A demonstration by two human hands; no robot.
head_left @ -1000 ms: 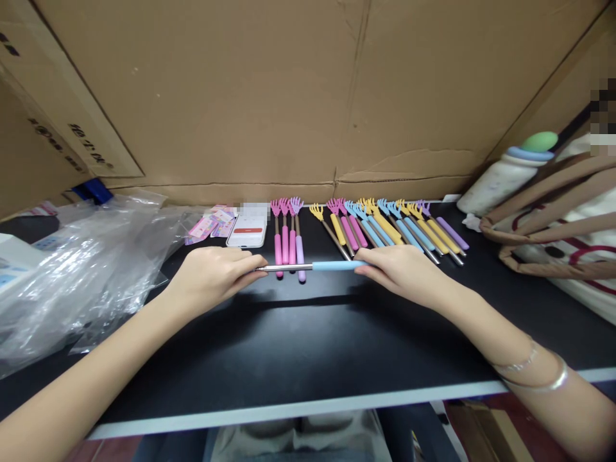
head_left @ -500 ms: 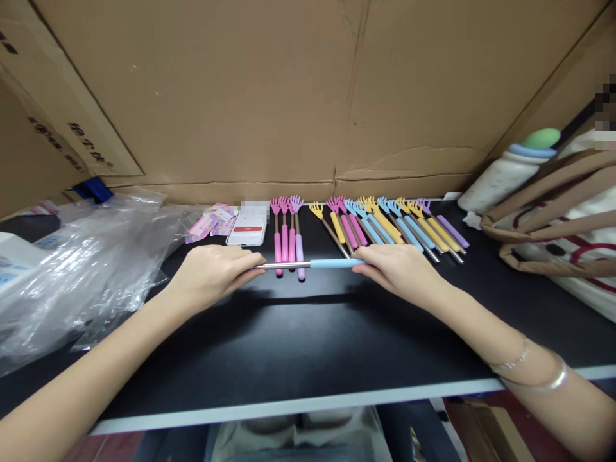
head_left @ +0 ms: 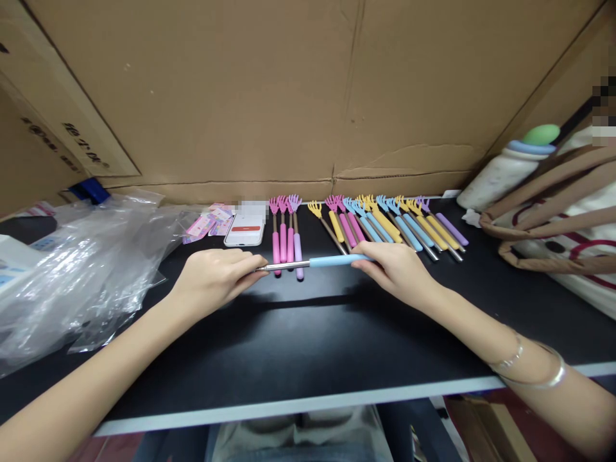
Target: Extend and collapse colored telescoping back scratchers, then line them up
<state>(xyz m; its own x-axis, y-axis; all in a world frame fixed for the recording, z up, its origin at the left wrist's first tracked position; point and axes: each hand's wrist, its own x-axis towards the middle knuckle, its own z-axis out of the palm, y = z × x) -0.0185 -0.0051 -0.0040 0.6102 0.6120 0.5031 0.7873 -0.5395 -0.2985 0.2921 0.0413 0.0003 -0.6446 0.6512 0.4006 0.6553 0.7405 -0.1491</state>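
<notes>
Between my two hands a back scratcher [head_left: 332,260] with a light blue handle and a metal rod is held roughly level above the black table. My left hand [head_left: 216,276] is closed round the metal end, hiding that tip. The far part of the blue handle is pinched by my right hand [head_left: 397,269]. Just behind lie pink back scratchers [head_left: 283,240] and a lilac one [head_left: 298,250], side by side. Farther right, a larger group holds yellow [head_left: 385,224], blue [head_left: 373,228], pink and purple [head_left: 451,228] ones, claws pointing to the back.
Clear plastic bags [head_left: 96,276] spread over the table's left side. A phone [head_left: 245,224] and small colourful cards [head_left: 210,221] lie near the back. At the right stand a white bottle [head_left: 505,170] and a bag with brown straps [head_left: 572,224]. Cardboard [head_left: 240,96] walls the back.
The blue back scratcher has tilted slightly, its handle end rising with my right hand. Both hands keep their hold, and the view has shifted a little.
</notes>
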